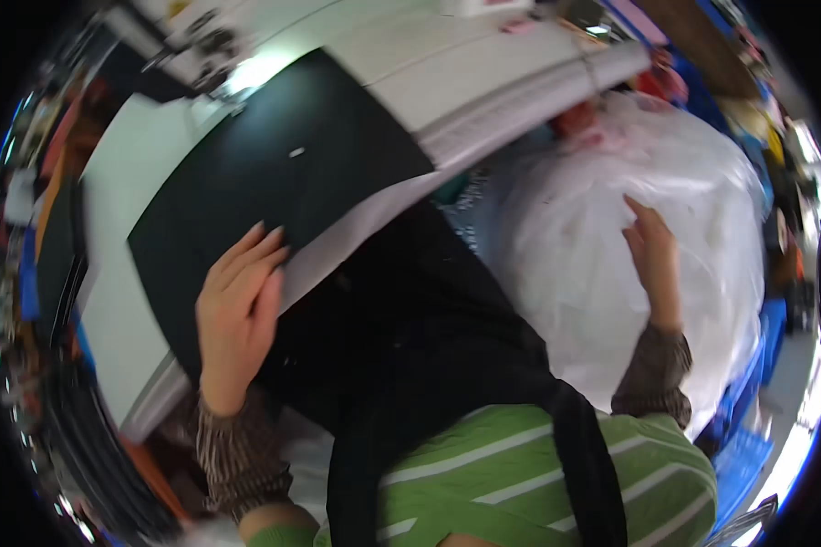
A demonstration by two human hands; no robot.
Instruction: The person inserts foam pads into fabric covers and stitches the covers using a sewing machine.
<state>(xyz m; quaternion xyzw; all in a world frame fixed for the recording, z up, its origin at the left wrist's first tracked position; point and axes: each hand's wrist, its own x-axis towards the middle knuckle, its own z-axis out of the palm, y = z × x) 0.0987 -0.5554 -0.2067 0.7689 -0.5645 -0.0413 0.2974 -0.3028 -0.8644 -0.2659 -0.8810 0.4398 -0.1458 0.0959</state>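
Observation:
A black flat sheet or panel [274, 164] lies on the white worktable [119, 301], its far edge close to a lit sewing machine [205, 55]. My left hand [237, 314] is open over the sheet's near edge, fingers stretched out; whether it presses on the sheet I cannot tell. A small white bit [296, 152] rests on the sheet. Off to the right, my right hand [652, 251] is held in front of a big white plastic bag [556, 264]. Its index finger is extended and it holds nothing that I can see.
A black apron [401, 319] covers my lap below the table's rounded front edge [520, 100]. Stacked dark material [100, 447] stands at the left. Blue plastic [743, 465] lies at the lower right, and red material [661, 82] sits behind the bag.

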